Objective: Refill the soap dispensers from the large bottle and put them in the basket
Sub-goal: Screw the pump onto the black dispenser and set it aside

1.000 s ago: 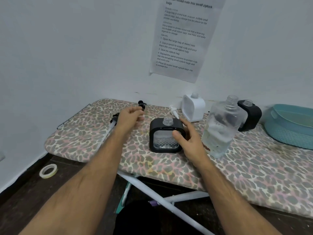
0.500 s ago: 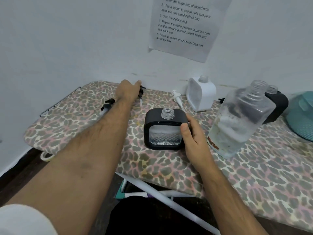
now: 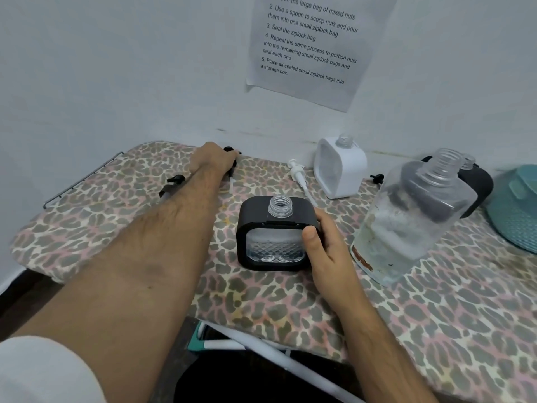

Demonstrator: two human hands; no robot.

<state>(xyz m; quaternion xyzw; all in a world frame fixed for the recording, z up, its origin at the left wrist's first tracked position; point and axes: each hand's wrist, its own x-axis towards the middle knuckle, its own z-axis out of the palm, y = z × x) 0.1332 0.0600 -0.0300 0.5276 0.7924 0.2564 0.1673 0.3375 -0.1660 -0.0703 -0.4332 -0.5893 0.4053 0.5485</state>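
Right hand (image 3: 325, 254): thumb and fingers wrapped round the right edge of black dispenser (image 3: 276, 234), upright, uncapped, at board centre. Left hand (image 3: 213, 159): laid over black pump (image 3: 231, 164) at far edge; whether its fingers close on it cannot be told. Large bottle (image 3: 412, 219): right, open. White dispenser (image 3: 340, 170): far. Basket (image 3: 517, 210): far right.

On the board (image 3: 436, 330) before me: dispenser (image 3: 276, 234) centre, large bottle (image 3: 406, 222) right, basket (image 3: 517, 210) far right, second dispenser (image 3: 340, 170) behind.
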